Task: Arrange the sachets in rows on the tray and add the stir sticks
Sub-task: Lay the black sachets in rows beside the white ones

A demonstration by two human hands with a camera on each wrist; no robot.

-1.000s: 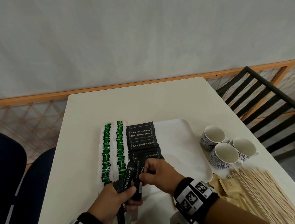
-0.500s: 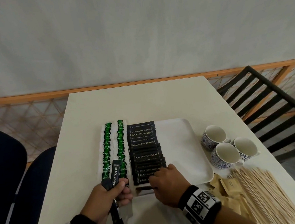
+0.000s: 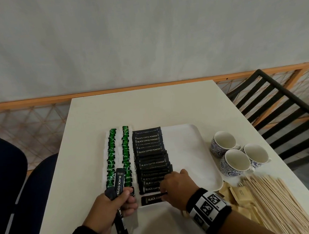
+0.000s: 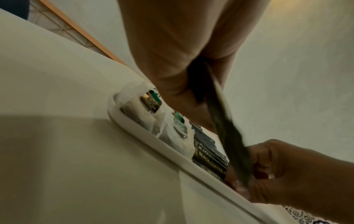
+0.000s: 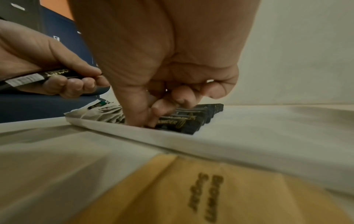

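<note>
A white tray [image 3: 190, 151] carries two rows of green-labelled tea bags [image 3: 112, 157] and a column of overlapping black coffee sachets [image 3: 151, 160]. My right hand [image 3: 164, 192] is down at the near end of that column. Its thumb and forefinger pinch the right end of the nearest black sachet [image 3: 150, 199], which lies flat by the tray's near rim [image 5: 172, 139]. My left hand [image 3: 127, 197] hovers over the tray's near left corner, gripping a small bundle of black coffee sachets [image 3: 119, 183] that stick out above and below the fist. Wooden stir sticks [image 3: 275, 199] lie in a heap on the table at the right.
Three patterned cups [image 3: 236, 162] stand right of the tray. Brown sugar sachets [image 3: 239, 193] lie between the tray and the sticks. The tray's right half is bare. A black slatted chair [image 3: 280, 109] is at the right, a blue seat [image 3: 15, 185] at the left.
My right hand took a black sachet from the left hand's bundle and brought it down to the tray's near end. The left hand drew back to the left with the remaining sachets.
</note>
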